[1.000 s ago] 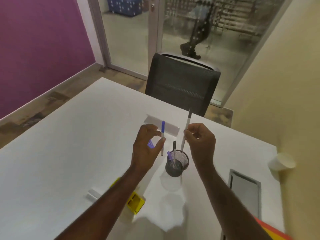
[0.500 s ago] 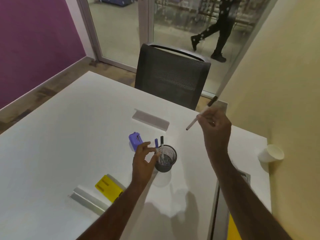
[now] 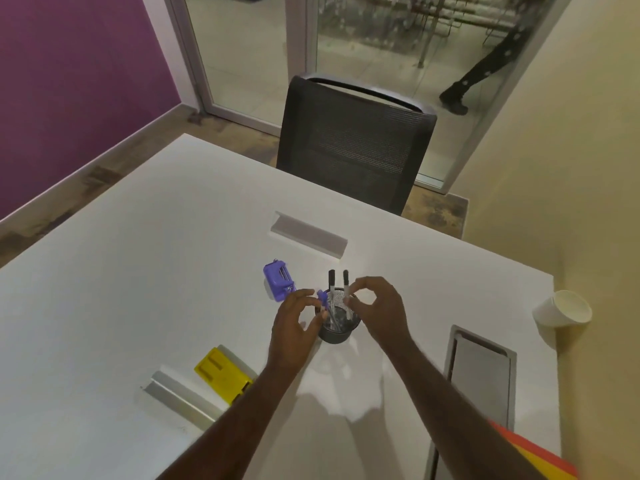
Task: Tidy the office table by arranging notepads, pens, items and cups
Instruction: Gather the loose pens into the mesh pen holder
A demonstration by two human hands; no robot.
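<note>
The right hand (image 3: 377, 306), raised far right with a black-capped pen (image 3: 346, 287) half a second ago, has come down and stands it in the cup (image 3: 337, 329), beside the left hand (image 3: 294, 320).

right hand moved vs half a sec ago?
Yes. The right hand came in from over by the chair side and down to the mesh pen cup, its pen now standing in it.

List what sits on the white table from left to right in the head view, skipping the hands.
Yellow block → purple stapler-like item → mesh pen cup → grey hatch in the tabletop → white paper cup, lying on its side near the right edge.
</note>
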